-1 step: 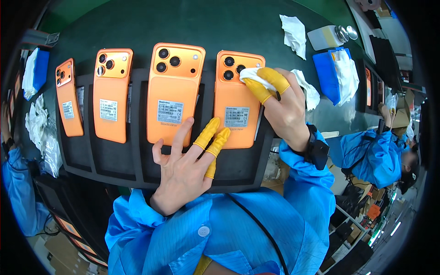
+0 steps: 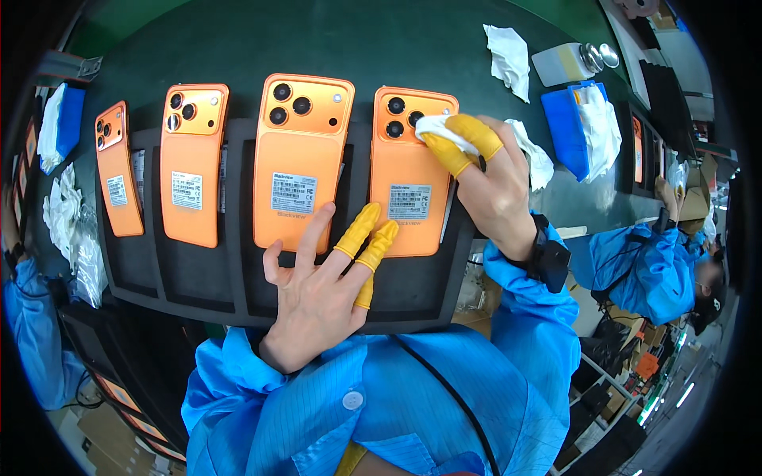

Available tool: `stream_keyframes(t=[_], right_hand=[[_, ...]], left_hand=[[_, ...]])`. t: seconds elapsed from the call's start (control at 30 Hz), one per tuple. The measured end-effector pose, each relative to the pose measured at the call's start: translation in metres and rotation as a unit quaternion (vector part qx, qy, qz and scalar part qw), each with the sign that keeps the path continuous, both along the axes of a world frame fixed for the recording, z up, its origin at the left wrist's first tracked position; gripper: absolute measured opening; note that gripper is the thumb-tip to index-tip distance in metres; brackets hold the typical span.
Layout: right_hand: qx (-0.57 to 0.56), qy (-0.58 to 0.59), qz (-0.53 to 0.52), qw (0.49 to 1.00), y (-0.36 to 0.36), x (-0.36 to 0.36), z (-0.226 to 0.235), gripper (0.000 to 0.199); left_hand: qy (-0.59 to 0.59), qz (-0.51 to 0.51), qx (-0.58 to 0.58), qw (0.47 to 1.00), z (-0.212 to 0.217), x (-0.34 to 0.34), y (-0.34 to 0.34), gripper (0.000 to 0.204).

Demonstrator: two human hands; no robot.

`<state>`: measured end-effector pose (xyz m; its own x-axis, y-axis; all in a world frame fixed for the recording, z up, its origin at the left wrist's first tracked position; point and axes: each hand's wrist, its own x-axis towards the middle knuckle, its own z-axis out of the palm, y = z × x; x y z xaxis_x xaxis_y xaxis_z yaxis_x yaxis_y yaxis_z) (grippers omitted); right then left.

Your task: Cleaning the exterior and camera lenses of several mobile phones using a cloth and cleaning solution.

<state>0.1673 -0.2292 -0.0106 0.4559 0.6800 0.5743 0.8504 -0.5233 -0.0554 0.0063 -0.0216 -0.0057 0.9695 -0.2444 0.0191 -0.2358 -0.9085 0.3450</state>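
Observation:
On the right phone (image 2: 409, 159), an orange one lying back up in a black foam tray (image 2: 349, 305), a white cloth (image 2: 439, 127) is pressed beside the camera lenses. My right hand (image 2: 496, 182) pinches that cloth, with yellow finger cots on its fingers. My left hand (image 2: 317, 301) is open, fingers spread. Two of its yellow-cotted fingertips rest at the lower left of the right phone, while a bare fingertip meets the lower right of another orange phone (image 2: 298, 159). Two more orange phones (image 2: 189, 151) (image 2: 119, 170) lie farther left, tilted in their slots. Each phone bears a white label.
At the right stand a blue packet of wipes (image 2: 565, 135) and a bottle with a metal top (image 2: 559, 65). Crumpled wipes (image 2: 508, 59) lie near them. More wipes and plastic (image 2: 67, 214) sit at the left. A co-worker in blue (image 2: 651, 266) is at the right.

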Motion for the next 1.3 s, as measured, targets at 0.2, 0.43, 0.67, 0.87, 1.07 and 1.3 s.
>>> stream_keyframes(t=[0.2, 0.43, 0.67, 0.87, 1.07, 1.3], right_hand=[[0.020, 0.005, 0.016, 1.000, 0.018, 0.005, 0.006, 0.035], [-0.015, -0.033, -0.035, 0.999, -0.012, 0.000, 0.011, 0.034], [0.001, -0.186, -0.360, 0.914, -0.092, 0.074, 0.057, 0.018], [-0.024, -0.174, -0.390, 0.904, -0.128, 0.118, 0.050, 0.023], [-0.033, -0.160, -0.385, 0.908, -0.125, 0.117, 0.043, 0.029], [0.020, -0.083, -0.190, 0.978, -0.041, 0.032, 0.026, 0.034]], left_hand=[[-0.003, 0.000, 0.000, 1.000, -0.001, -0.002, 0.003, 0.048], [0.008, 0.003, -0.002, 1.000, 0.004, 0.003, 0.000, 0.044], [-0.036, 0.012, -0.022, 0.999, -0.003, 0.001, -0.001, 0.026], [0.001, 0.000, -0.021, 1.000, 0.003, 0.001, 0.002, 0.029], [0.001, -0.009, -0.020, 1.000, 0.002, 0.001, 0.003, 0.040], [0.003, -0.007, -0.017, 1.000, -0.001, -0.003, 0.004, 0.048]])
